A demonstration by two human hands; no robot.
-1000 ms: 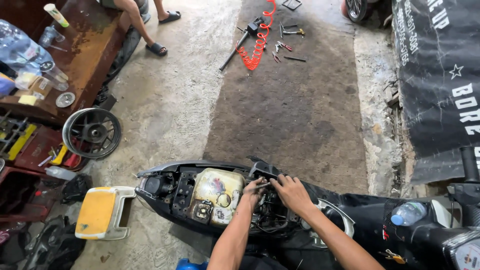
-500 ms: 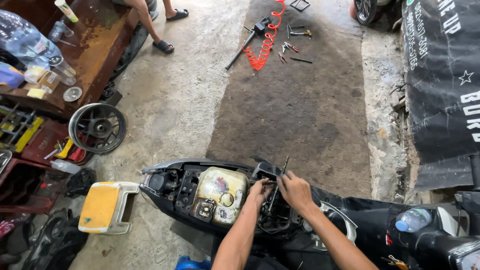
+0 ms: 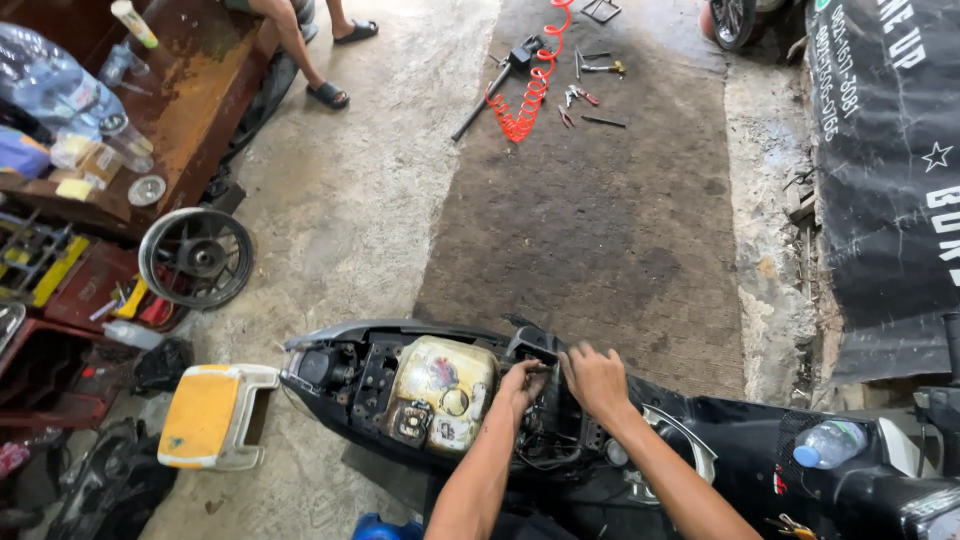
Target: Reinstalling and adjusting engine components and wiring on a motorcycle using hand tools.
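A loose black wheel (image 3: 195, 257) leans by the workbench (image 3: 200, 70). A yellow-topped stool (image 3: 212, 417) stands on concrete. A red coiled air hose (image 3: 530, 85) lies among hand tools (image 3: 585, 95).

A large black banner (image 3: 885, 170) with white lettering and a white star hung along the right edge. On the rusty table (image 3: 200, 80) at upper left lay a clear plastic bag (image 3: 55, 85), small yellowish packets (image 3: 85, 160) and a white tube (image 3: 135, 22) with a green cap.
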